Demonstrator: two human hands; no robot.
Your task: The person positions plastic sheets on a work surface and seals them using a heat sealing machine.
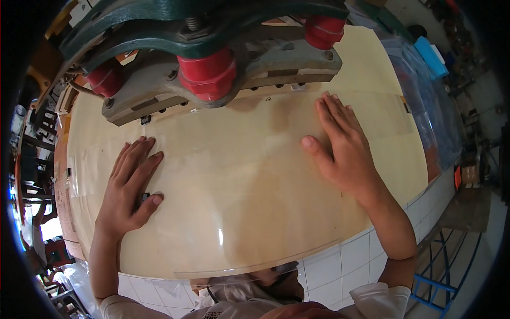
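A clear plastic sheet (223, 175) lies over a cream-coloured board (366, 53), its glossy front edge near my body. My left hand (127, 186) rests flat on the left part of the sheet, fingers a little apart and pointing forward. Beside its thumb sits a small black piece (145, 196). On the right, my right hand (342, 146) lies flat on the sheet with the thumb spread; its fingertips reach near the press's metal bar (287, 66). Neither hand grips anything.
Above the board hangs a press with a green frame (202, 45) and red knob-like parts (207, 72). Crumpled clear plastic (425, 106) and a blue item (430, 57) are at the right. A blue metal frame (435, 284) stands on the tiled floor (356, 260).
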